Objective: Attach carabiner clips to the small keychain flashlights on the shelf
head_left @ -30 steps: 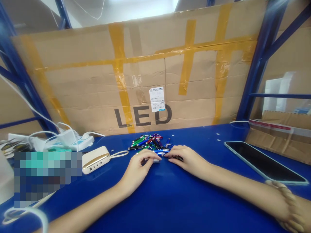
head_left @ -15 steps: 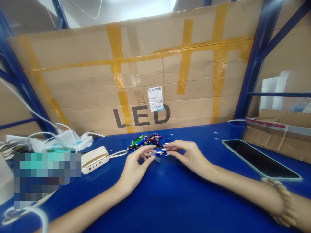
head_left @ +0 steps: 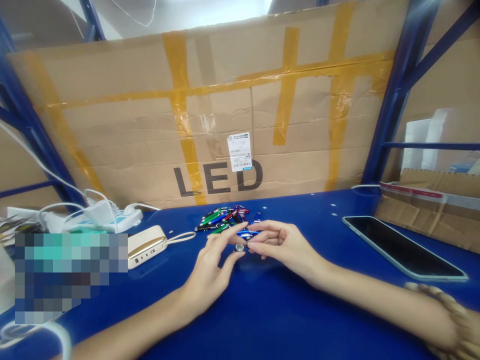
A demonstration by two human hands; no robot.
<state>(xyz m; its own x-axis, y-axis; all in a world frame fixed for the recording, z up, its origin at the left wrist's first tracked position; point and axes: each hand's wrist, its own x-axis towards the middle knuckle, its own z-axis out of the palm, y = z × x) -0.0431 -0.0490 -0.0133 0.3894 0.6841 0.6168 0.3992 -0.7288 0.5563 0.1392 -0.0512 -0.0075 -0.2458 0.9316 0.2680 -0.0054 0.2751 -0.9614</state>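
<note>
My left hand (head_left: 213, 265) pinches a small round-ended clear or silvery piece (head_left: 239, 247) between thumb and fingers, its round end toward the camera. Close on its right, my right hand (head_left: 287, 246) has thumb and fingers pressed together at the piece's edge; anything between those fingertips is too small to make out. Just behind the fingers lie blue metallic pieces (head_left: 256, 218), partly hidden. A pile of green, blue, red, purple and black shiny pen-like items (head_left: 217, 218) rests on the blue table beyond my left hand.
On the blue table (head_left: 258, 320), a cream power bank (head_left: 148, 245) with a strap sits left, near a white power strip (head_left: 129, 218) and cables. A phone (head_left: 401, 247) lies right, before a cardboard box (head_left: 423, 205). A large cardboard sheet (head_left: 135, 145) stands behind.
The piece in my left hand has turned from lying lengthwise to showing its round end. My right fingertips have moved down and left, away from the blue piece, to meet it.
</note>
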